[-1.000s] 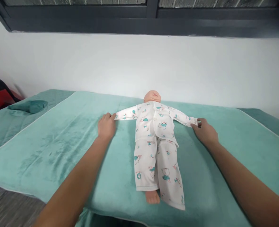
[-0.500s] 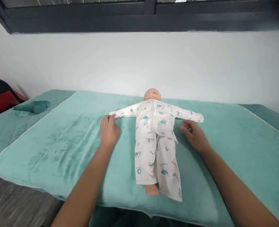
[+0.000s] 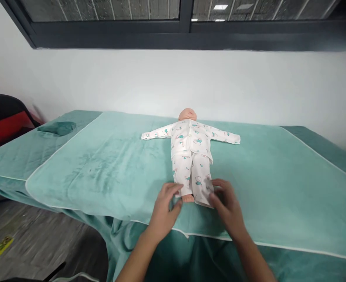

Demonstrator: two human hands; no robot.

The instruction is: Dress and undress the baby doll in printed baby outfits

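A baby doll [image 3: 191, 150] in white pyjamas printed with teal animals lies on its back on a teal towel [image 3: 102, 164], arms spread, head toward the wall. My left hand [image 3: 164, 206] is at the doll's bare foot and the left trouser cuff, fingers curled but apart. My right hand [image 3: 225, 204] sits at the hem of the other trouser leg, fingers bent and blurred; whether it pinches the cloth I cannot tell.
The towel covers a teal-sheeted bed [image 3: 322, 137] against a white wall below a dark window frame [image 3: 184, 35]. A folded dark teal cloth [image 3: 57, 127] lies at the far left. A black and red chair [image 3: 2, 121] stands beyond it.
Both hands left the doll's sleeve ends and came down to the trouser cuffs at its feet. The camera drew back, so the doll looks smaller.
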